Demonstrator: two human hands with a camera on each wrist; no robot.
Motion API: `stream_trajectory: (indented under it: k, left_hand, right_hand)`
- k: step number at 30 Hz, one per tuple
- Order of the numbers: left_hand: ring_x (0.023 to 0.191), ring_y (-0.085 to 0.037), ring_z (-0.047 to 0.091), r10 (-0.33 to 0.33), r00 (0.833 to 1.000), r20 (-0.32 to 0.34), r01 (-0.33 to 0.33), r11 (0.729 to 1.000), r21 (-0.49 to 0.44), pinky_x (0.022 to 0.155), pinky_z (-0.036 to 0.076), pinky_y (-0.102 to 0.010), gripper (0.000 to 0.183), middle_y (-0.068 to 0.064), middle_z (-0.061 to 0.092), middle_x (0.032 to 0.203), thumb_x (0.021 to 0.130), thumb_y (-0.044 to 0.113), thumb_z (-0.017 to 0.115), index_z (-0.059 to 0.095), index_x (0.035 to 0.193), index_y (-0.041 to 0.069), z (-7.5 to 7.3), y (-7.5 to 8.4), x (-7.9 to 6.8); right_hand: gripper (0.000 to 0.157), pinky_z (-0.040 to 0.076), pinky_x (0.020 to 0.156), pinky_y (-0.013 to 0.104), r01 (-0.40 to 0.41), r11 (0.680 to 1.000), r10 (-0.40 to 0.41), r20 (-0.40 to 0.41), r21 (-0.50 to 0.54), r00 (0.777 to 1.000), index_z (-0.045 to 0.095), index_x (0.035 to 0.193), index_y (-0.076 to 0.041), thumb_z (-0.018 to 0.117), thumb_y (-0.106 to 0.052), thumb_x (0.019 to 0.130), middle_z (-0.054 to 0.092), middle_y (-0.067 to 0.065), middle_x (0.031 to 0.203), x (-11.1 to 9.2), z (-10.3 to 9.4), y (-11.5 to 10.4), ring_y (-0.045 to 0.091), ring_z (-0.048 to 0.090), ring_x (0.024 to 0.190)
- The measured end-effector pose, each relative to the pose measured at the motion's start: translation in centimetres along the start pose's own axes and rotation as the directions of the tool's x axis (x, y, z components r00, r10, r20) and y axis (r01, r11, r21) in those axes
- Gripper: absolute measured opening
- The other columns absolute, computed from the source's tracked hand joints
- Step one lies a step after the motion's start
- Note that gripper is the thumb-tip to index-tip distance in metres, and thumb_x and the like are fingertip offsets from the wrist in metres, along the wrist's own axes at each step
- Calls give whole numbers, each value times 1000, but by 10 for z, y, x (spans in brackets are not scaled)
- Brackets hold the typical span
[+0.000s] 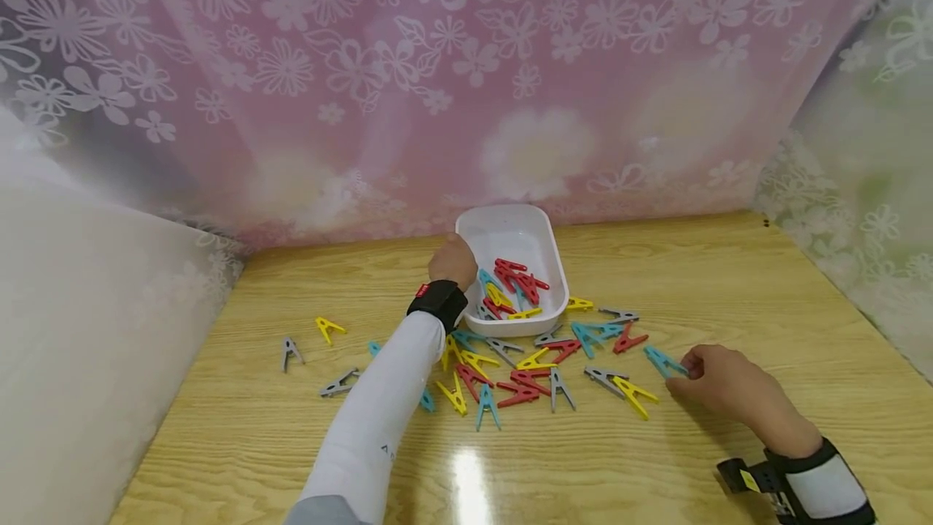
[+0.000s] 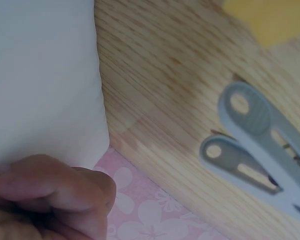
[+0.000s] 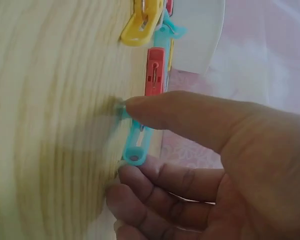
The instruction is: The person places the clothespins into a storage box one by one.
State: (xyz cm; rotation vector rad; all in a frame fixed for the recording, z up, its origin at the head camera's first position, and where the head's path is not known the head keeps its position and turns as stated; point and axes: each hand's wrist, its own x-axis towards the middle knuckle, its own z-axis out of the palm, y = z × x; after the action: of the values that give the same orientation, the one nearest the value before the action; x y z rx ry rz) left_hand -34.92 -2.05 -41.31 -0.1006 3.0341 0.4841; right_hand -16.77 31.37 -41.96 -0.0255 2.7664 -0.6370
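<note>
A white plastic tub (image 1: 513,229) holds several red, yellow, blue and grey clothespins. My left hand (image 1: 453,262) is at its left rim; in the left wrist view the curled fingers (image 2: 60,187) lie against the tub wall (image 2: 45,90) and appear to grip its edge. Toward the right of the table, my right hand (image 1: 717,383) pinches a light-blue clothespin (image 1: 662,360) between thumb and fingers. The right wrist view has the thumb at one handle of this blue clothespin (image 3: 136,147) and the fingertips by the other. It lies on or just above the wood.
Many loose clothespins lie in front of the tub, among them a red one (image 1: 629,339), a yellow one (image 1: 636,395) and a grey one (image 1: 560,389). A few lie farther left, including a yellow clothespin (image 1: 330,329). A pink flowered curtain (image 1: 408,104) hangs behind the table (image 1: 641,258).
</note>
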Motion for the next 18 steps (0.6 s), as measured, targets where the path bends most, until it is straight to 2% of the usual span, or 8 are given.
stream_trajectory:
  k: [6,10,14,18]
  left_hand:
    - [70,-25,66,-17,1000,2,17,1000,-13,63,54,-36,44,-14,64,80,97,21,56,42,129,-5,-5,-2,-2]
    - [65,-24,64,-13,1000,7,13,1000,1,60,52,-34,46,-12,62,74,97,22,55,41,132,-5,-4,-3,0]
    - [59,-22,60,10,1000,3,-10,1000,20,54,48,-33,46,-10,59,67,98,21,54,40,133,-5,1,-3,3]
    - [58,-22,60,15,1000,3,-15,999,30,53,47,-33,46,-10,58,67,98,21,54,40,134,-4,2,-1,3]
  right_hand:
    - [39,44,59,35,42,998,-40,-47,47,998,60,97,7,67,-31,89,61,6,85,5,-3,-6,17,54,67]
    - [43,43,56,33,88,993,-78,-128,75,989,58,100,6,65,-35,91,60,8,86,11,-10,-17,18,55,67]
    - [45,47,58,36,145,987,-130,-207,63,970,59,104,6,65,-37,91,62,12,91,24,-21,-37,27,60,78]
    - [46,49,63,39,188,981,-171,-226,54,959,59,107,6,65,-36,90,63,15,95,41,-31,-64,31,61,84]
